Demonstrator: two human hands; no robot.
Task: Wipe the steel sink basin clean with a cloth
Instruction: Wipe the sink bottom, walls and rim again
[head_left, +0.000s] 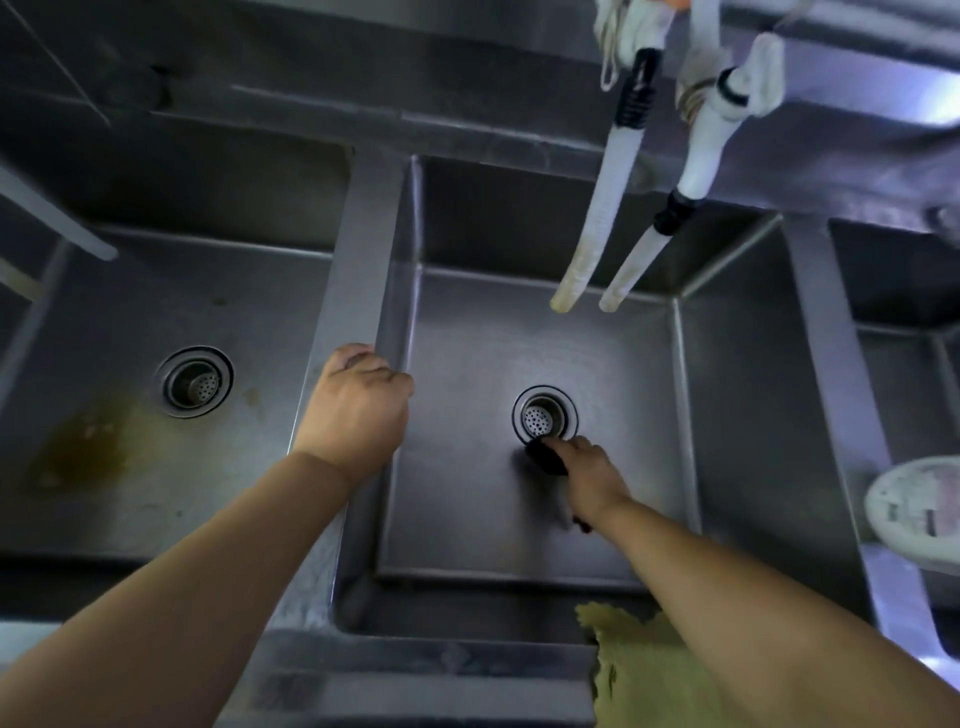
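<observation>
Two bare hands work over a brushed-steel, square-cornered sink basin (467, 499). Right hand (592, 475) reaches to the basin floor, its grip clamped on a dark cloth (546, 457) pressed just beside the round perforated drain strainer (544, 420). Left hand (358, 402) rests on the flat steel divider (358, 249), fingers curled over its edge. A crumpled yellow-green rag (639, 660) drapes over the front rim.

The steel sink basin (519, 322) is seen from above at the centre, a deep square tub with dull grey walls and a round perforated drain (544, 417) in its floor. A small dark cloth (545, 457) is pressed onto the floor, touching the drain's near edge.
</observation>
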